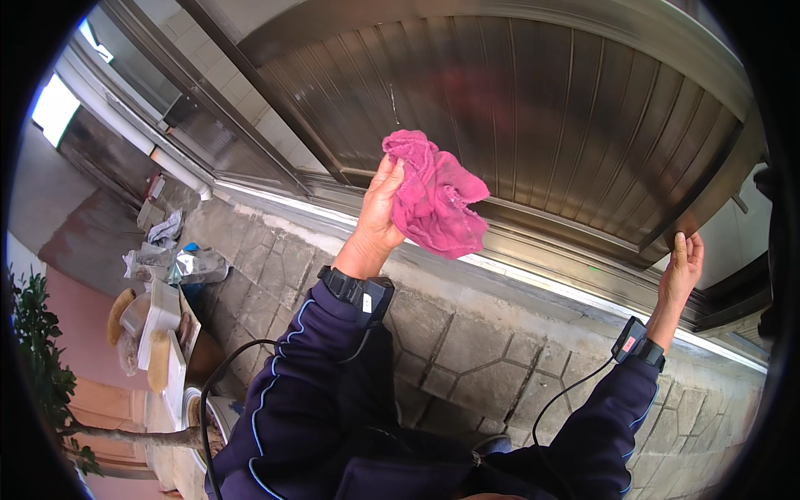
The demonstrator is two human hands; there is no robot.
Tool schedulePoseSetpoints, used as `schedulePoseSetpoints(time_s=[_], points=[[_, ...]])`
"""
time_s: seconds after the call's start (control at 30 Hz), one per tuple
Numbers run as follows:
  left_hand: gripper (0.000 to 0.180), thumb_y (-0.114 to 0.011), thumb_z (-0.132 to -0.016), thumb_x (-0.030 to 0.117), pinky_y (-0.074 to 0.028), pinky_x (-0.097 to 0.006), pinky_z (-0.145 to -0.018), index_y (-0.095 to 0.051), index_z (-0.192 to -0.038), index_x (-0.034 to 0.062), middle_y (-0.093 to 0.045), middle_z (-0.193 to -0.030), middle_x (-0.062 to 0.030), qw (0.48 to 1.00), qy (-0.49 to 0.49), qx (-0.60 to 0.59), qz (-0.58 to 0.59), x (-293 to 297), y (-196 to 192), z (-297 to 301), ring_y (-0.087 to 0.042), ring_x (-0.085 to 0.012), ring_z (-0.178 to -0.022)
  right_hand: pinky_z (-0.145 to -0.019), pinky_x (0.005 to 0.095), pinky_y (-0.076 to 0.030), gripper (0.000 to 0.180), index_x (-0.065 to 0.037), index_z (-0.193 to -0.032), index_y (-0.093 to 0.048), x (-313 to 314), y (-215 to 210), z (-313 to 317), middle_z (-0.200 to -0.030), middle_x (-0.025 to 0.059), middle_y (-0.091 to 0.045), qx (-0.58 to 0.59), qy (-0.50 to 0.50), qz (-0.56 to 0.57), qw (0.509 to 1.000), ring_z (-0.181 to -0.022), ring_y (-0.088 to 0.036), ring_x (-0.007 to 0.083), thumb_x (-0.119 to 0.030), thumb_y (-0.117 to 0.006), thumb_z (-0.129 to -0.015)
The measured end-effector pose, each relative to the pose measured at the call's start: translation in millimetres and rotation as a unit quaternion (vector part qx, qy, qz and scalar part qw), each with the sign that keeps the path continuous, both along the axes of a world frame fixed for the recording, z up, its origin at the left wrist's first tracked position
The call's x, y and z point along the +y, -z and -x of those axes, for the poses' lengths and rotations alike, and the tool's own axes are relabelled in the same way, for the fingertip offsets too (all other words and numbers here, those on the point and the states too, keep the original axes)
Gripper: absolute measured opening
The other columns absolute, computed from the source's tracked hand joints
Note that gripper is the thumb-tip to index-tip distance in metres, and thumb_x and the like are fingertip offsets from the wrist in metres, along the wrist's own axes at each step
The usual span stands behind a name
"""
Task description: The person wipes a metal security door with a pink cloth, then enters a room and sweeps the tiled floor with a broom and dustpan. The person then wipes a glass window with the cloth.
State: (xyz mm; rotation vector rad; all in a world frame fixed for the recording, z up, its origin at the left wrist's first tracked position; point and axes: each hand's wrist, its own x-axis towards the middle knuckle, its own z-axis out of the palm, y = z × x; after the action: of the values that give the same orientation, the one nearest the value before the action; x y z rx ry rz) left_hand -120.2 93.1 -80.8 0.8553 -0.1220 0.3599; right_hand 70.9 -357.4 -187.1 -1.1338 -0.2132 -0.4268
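1. The left hand [385, 208] is closed on a pink cloth [435, 204], fingers and thumb pinching its left edge; the cloth is raised in front of the ribbed brown metal door [542, 108], bunched and drooping to the right of the hand.
2. The cloth looks soft, light and limp; it will fold and sag wherever it is not held, so a full-hand bunch at its middle should hold better than a pinch at the edge.
3. The right hand [682, 271] lies flat, fingers together and extended, against the lower right edge of the door; it clamps nothing.
4. Below runs the door's metal sill [533, 279]; nearer, grey stone paving [467, 367].
5. Far left, crumpled bags [179, 262] and a potted plant [42, 367].
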Motion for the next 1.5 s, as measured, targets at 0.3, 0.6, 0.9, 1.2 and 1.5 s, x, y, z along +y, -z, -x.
schedulePoseSetpoints(time_s=[0.3,0.6,0.9,1.2,1.5], points=[[0.027,-0.058,-0.092,0.008,-0.054,-0.029,-0.076,-0.051,-0.118,0.004,-0.061,-0.104,-0.0075,0.859,-0.457,-0.093,-0.213,60.2,-81.3,19.6,-0.062,-0.0144,-0.086,-0.089,0.0219,-0.043,0.029,-0.002,-0.115,-0.052,-2.1,4.2,-3.3,-0.111,0.0064,-0.061,0.009,-0.006,-0.007,1.0,-0.1,-0.057,0.0099,-0.004,-0.063,-0.088],[0.031,-0.059,-0.092,0.016,-0.053,-0.031,-0.085,-0.053,-0.12,0.0031,-0.061,-0.11,-0.0056,0.951,-0.111,-0.132,-0.258,36.1,-103.8,-11.7,-0.061,-0.0145,-0.095,-0.09,0.0231,-0.044,0.029,-0.002,-0.114,-0.052,-3.1,8.2,-7.9,-0.112,0.0071,-0.061,-0.007,-0.007,-0.012,1.0,-0.101,-0.056,0.0111,-0.003,-0.064,-0.087],[0.041,-0.077,-0.066,0.011,-0.045,-0.029,-0.069,-0.067,-0.105,0.0195,-0.049,-0.102,-0.0046,0.367,-0.599,-0.215,-0.678,50.7,-97.8,-69.9,-0.053,-0.0216,-0.086,-0.091,0.0235,-0.041,0.032,-0.003,-0.114,-0.051,-1.8,6.5,-5.9,-0.112,0.0063,-0.059,-0.003,0.002,0.002,1.0,-0.103,-0.054,0.0119,-0.006,-0.067,-0.086],[0.046,-0.074,-0.072,0.003,-0.047,-0.032,-0.071,-0.065,-0.113,0.0203,-0.046,-0.103,-0.0075,0.409,-0.692,-0.127,-0.581,29.5,-53.7,-89.4,-0.052,-0.0229,-0.089,-0.09,0.0229,-0.041,0.031,-0.003,-0.113,-0.051,-0.2,4.5,-2.7,-0.112,0.0057,-0.059,0.007,-0.004,-0.006,1.0,-0.102,-0.054,0.0112,-0.005,-0.066,-0.086],[0.058,-0.073,-0.071,0.004,-0.036,-0.047,-0.099,-0.058,-0.123,0.0252,-0.033,-0.136,-0.0139,0.442,-0.631,-0.069,-0.634,2.6,36.6,-78.9,-0.033,-0.0382,-0.12,-0.09,0.023,-0.042,0.03,-0.003,-0.112,-0.052,1.4,4.7,-3.2,-0.11,0.0057,-0.06,-0.005,-0.005,-0.009,1.0,-0.101,-0.055,0.011,-0.005,-0.066,-0.086]])
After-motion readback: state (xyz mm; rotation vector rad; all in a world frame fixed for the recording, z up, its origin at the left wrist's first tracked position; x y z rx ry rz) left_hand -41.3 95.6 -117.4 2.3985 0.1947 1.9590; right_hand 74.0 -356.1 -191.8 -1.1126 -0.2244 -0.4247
